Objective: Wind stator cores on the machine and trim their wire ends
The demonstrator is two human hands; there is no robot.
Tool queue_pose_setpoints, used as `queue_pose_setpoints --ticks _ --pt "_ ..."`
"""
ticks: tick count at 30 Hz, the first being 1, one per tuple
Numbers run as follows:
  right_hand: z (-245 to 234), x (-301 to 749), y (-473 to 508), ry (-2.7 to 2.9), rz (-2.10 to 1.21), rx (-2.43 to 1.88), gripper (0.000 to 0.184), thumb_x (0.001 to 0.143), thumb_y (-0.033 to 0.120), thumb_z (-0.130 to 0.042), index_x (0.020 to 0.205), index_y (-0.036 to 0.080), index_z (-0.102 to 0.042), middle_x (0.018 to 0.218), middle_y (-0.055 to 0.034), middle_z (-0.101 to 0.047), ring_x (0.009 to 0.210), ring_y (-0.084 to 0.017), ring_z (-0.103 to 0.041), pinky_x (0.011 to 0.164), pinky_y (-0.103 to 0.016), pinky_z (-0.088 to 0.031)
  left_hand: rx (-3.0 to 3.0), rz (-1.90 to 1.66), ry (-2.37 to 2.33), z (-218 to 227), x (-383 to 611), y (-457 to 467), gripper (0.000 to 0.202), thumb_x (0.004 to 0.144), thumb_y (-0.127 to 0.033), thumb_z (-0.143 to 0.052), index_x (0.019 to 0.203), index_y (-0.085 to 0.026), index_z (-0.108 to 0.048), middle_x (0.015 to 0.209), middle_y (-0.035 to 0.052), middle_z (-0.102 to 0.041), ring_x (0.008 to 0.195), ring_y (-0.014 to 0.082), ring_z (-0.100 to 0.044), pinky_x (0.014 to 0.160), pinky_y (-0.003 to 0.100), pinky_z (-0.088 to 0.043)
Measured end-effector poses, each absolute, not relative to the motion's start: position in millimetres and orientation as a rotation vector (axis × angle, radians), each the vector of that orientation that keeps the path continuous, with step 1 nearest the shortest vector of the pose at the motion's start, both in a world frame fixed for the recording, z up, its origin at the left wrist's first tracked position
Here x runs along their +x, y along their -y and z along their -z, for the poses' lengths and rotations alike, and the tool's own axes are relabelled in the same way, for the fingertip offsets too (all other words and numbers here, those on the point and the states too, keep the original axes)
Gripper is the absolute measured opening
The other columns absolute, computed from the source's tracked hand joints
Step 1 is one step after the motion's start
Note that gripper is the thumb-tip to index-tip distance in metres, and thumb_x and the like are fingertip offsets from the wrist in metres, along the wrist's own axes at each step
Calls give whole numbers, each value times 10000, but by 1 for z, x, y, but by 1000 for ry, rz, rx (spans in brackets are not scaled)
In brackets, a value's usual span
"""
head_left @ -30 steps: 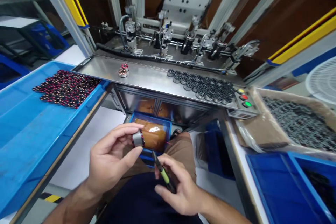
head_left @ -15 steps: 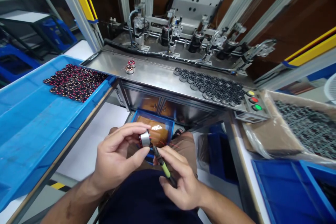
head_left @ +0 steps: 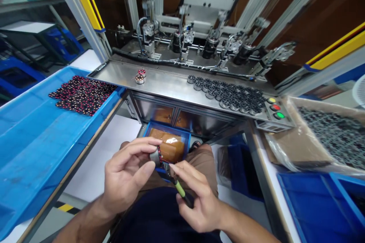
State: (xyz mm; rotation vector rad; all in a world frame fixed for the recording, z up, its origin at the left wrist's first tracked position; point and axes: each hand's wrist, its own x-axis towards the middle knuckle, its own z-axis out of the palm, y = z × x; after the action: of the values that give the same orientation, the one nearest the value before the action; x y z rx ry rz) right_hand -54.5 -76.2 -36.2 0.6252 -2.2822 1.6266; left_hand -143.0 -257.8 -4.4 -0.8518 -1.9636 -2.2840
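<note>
My left hand pinches a wound motor stator between thumb and fingers, its silver rim toward the palm and its red-and-black winding side facing right. In my right hand is a pair of cutting pliers with green-and-black handles. Their jaws sit right at the lower right of the stator, by its red wire; whether they touch it I cannot tell. Beyond the hands, two finished-looking stators in red and copper stand on the metal ledge.
Many black ring-shaped parts cover the ledge's right half, beside a button box. A blue tray at left holds many red-and-black stators. Clamping fixtures line the machine behind. A lined carton of parts stands at right.
The plier jaws have come closer in against the stator, and the loose red wires that stuck out to the right no longer show. The stator has shifted slightly left and down.
</note>
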Motion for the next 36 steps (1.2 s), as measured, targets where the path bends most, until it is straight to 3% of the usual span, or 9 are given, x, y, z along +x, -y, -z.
queue_pose_setpoints --ticks 3,8,13,19,26,30,36 --pt "37 -56 78 2269 -1663 647 854 638 4 -511 1466 169 -378 1113 -133 -545 967 -219 -565 821 -386 -541 -829 2149 1972 4 -142 258 248 841 -45 -625 1011 -212 -695 1095 48 -714 1084 183 -643 939 302 -538" --pt "38 -60 81 2216 -1664 667 861 625 2 -504 1464 152 -385 1101 -134 -548 987 -229 -561 843 -411 -534 -863 1991 2004 5 -141 261 299 801 -7 -638 1015 -208 -691 1091 43 -721 1068 199 -654 935 334 -537" --pt "35 -64 82 2198 -1642 677 851 624 17 -503 1456 164 -401 1050 -117 -568 908 -210 -563 748 -366 -538 -897 1966 2034 5 -140 262 341 781 8 -639 1028 -221 -690 1097 48 -719 1052 206 -662 889 336 -562" --pt "38 -60 80 2211 -1556 661 818 655 24 -498 1450 188 -407 836 -48 -557 715 -168 -516 600 -287 -486 -925 1975 2063 6 -138 263 349 775 9 -645 1025 -230 -692 1112 54 -715 1059 219 -661 875 347 -574" --pt "40 -58 83 2204 -1629 635 861 634 19 -506 1469 180 -369 1033 -106 -540 892 -203 -554 732 -346 -543 -935 1987 2045 5 -137 264 358 784 10 -634 1039 -237 -683 1112 43 -716 1079 203 -653 924 345 -557" --pt "36 -60 85 2201 -1608 621 851 637 21 -509 1463 175 -375 1051 -108 -541 916 -208 -567 780 -369 -547 -978 1961 2044 5 -136 265 350 784 8 -632 1038 -228 -680 1117 49 -713 1080 210 -655 941 360 -550" --pt "35 -61 86 2210 -1570 611 840 638 28 -506 1452 201 -388 997 -90 -546 869 -202 -581 711 -334 -547 -983 1935 2056 6 -134 264 299 788 -43 -650 1020 -228 -683 1096 74 -722 1048 248 -677 912 411 -569"
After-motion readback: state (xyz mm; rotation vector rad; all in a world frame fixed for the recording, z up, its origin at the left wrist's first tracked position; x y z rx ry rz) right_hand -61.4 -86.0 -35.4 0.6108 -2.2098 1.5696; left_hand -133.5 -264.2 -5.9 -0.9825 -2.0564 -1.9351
